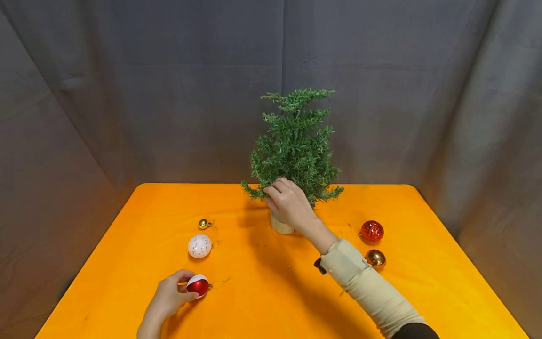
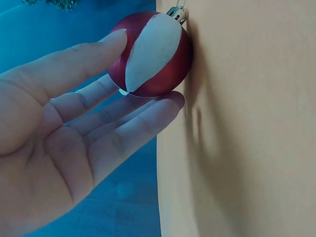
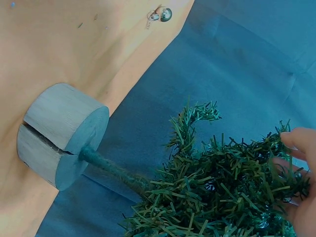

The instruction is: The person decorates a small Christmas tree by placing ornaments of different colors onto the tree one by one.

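Note:
Near the table's front left, my left hand [image 1: 166, 297] pinches a red and white Christmas bauble [image 1: 197, 286] between thumb and fingers. In the left wrist view the thumb lies on the bauble's side, fingers curve beneath it, and its silver cap points up and right. A small artificial Christmas tree [image 1: 296, 155] stands upright at the back on a round wooden base [image 1: 281, 226]. At its lower left, my right hand [image 1: 290, 202] grips a green branch [image 3: 284, 173]. The right wrist view shows the fingertips among the needles; part of that hand is cut off.
Left of the tree lie a small gold bauble [image 1: 203, 224] and a white speckled bauble [image 1: 199, 246]. On the right are a red glittery bauble [image 1: 372, 231] and a bronze bauble [image 1: 375, 258], close to the right sleeve. Grey curtains [image 1: 190, 94] surround the orange-covered table [image 1: 254, 306].

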A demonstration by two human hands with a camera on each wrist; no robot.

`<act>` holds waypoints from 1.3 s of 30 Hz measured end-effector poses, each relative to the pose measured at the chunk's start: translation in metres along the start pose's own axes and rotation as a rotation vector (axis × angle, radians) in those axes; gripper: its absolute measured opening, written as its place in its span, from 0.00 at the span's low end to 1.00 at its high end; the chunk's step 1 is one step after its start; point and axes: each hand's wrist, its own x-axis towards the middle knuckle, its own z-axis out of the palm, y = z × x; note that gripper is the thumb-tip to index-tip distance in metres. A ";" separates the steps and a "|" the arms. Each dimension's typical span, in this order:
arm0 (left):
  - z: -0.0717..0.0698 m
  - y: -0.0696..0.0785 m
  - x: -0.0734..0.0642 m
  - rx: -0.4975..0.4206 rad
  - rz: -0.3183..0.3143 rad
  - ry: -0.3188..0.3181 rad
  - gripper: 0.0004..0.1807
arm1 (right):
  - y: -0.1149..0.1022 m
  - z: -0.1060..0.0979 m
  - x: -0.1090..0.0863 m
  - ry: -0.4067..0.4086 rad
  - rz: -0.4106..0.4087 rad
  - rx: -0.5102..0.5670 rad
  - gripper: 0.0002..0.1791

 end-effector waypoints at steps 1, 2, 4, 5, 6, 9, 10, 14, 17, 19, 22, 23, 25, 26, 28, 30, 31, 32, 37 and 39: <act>0.000 0.000 0.000 0.004 -0.004 0.001 0.21 | 0.000 0.000 0.000 -0.004 0.000 -0.003 0.06; 0.000 0.000 0.000 0.009 -0.006 0.000 0.21 | 0.000 -0.001 0.000 -0.007 0.001 -0.006 0.07; 0.000 -0.001 0.000 0.017 -0.009 -0.006 0.21 | -0.001 -0.001 0.000 -0.013 0.002 -0.012 0.07; 0.000 -0.001 0.000 0.021 -0.011 -0.009 0.20 | -0.001 -0.001 0.000 -0.015 0.002 -0.015 0.07; 0.000 -0.001 0.000 0.027 -0.006 -0.013 0.20 | -0.001 -0.002 0.000 -0.017 0.002 -0.017 0.07; 0.000 -0.001 0.000 0.025 0.000 -0.018 0.20 | -0.001 -0.002 -0.001 -0.022 0.001 -0.021 0.06; 0.001 -0.001 0.000 0.026 0.002 -0.017 0.20 | -0.001 -0.002 -0.001 -0.023 0.001 -0.021 0.06; 0.000 0.000 -0.001 0.033 0.013 -0.006 0.20 | -0.001 -0.002 -0.001 -0.022 -0.001 -0.022 0.06; -0.001 0.001 -0.001 0.052 0.023 0.007 0.20 | -0.001 -0.002 -0.001 -0.020 -0.001 -0.024 0.06; -0.002 0.001 -0.002 0.057 0.030 0.012 0.20 | -0.001 -0.002 -0.001 -0.021 0.001 -0.027 0.06; -0.003 0.003 -0.002 0.052 0.034 0.020 0.20 | -0.001 -0.002 -0.001 -0.024 0.003 -0.030 0.06; -0.004 0.004 -0.002 0.046 0.036 0.020 0.20 | -0.001 -0.002 -0.001 -0.025 0.003 -0.031 0.05; -0.005 0.005 -0.002 0.025 0.030 0.021 0.20 | -0.001 -0.002 -0.001 -0.027 0.004 -0.030 0.05; -0.005 0.005 -0.002 0.016 0.028 0.023 0.20 | 0.000 -0.001 -0.001 -0.028 0.003 -0.029 0.05; -0.006 0.006 -0.001 -0.006 0.025 0.026 0.21 | 0.000 -0.001 -0.002 -0.028 0.002 -0.027 0.05; -0.007 0.008 -0.001 -0.025 0.023 0.031 0.21 | 0.000 0.000 -0.002 -0.026 0.001 -0.025 0.05; -0.007 0.008 -0.001 -0.029 0.025 0.034 0.21 | 0.000 0.000 -0.002 -0.025 0.000 -0.023 0.05; -0.007 0.009 -0.001 -0.030 0.032 0.034 0.21 | 0.000 0.000 -0.002 -0.023 -0.001 -0.023 0.05; -0.009 0.011 -0.001 -0.034 0.041 0.038 0.22 | 0.000 0.000 -0.002 -0.010 -0.002 -0.023 0.05; -0.009 0.013 -0.001 -0.031 0.046 0.045 0.21 | 0.000 0.001 -0.002 -0.005 -0.002 -0.025 0.05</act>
